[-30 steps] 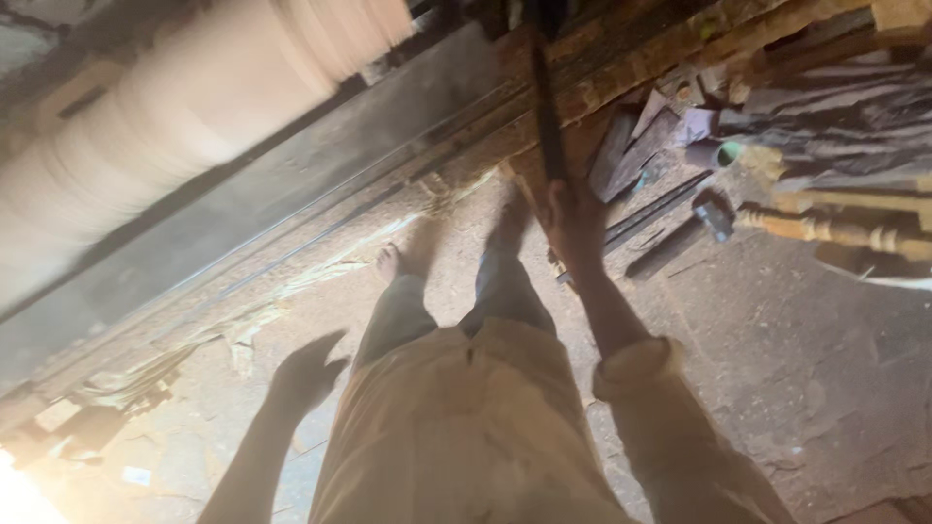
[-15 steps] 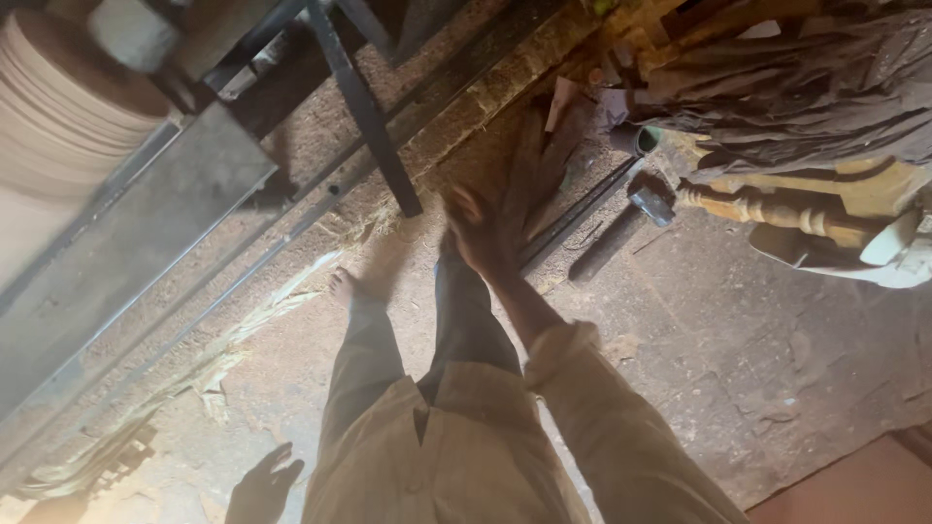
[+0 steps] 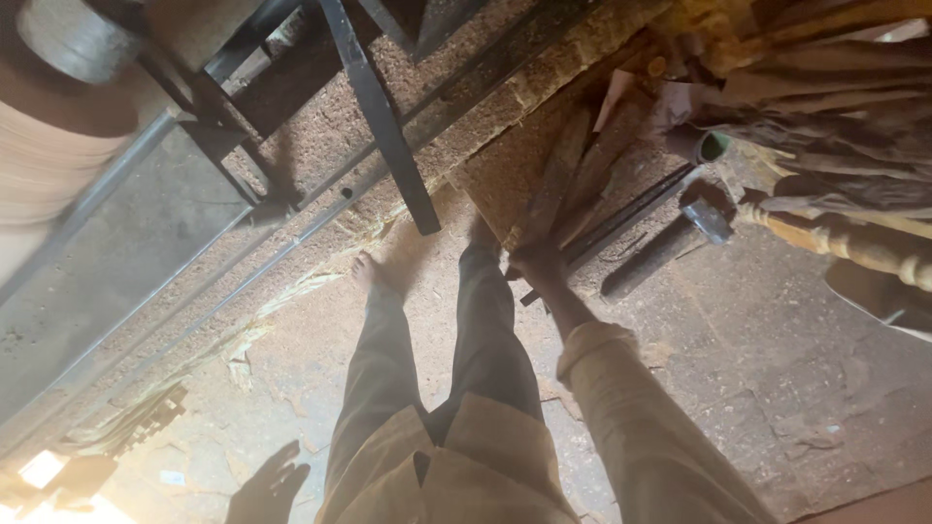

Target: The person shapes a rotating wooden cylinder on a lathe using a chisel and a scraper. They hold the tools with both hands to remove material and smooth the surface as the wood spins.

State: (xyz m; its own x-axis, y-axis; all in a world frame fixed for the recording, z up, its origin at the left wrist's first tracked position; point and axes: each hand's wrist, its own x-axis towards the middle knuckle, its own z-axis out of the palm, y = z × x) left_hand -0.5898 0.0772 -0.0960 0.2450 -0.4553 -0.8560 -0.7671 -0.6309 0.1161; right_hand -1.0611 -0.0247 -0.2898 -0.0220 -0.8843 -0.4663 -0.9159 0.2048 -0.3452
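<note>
Right hand (image 3: 540, 264) reached down among wood strips (image 3: 566, 184) on floor; grip unclear. Left hand (image 3: 269, 485) spread, empty. Nothing lifted yet.

Single head camera is looking steeply down past the person's trousers (image 3: 427, 388) at the dusty floor (image 3: 738, 369), fairly near; metal frame (image 3: 383, 126) ahead.

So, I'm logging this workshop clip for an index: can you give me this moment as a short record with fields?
Setting: workshop floor covered in sawdust
Right hand: reaching down onto a wooden piece leaning by the feet
Left hand: low at the side, fingers spread, holding nothing
Nearby: hammer, turned wooden spindle, black metal frame leg
</note>
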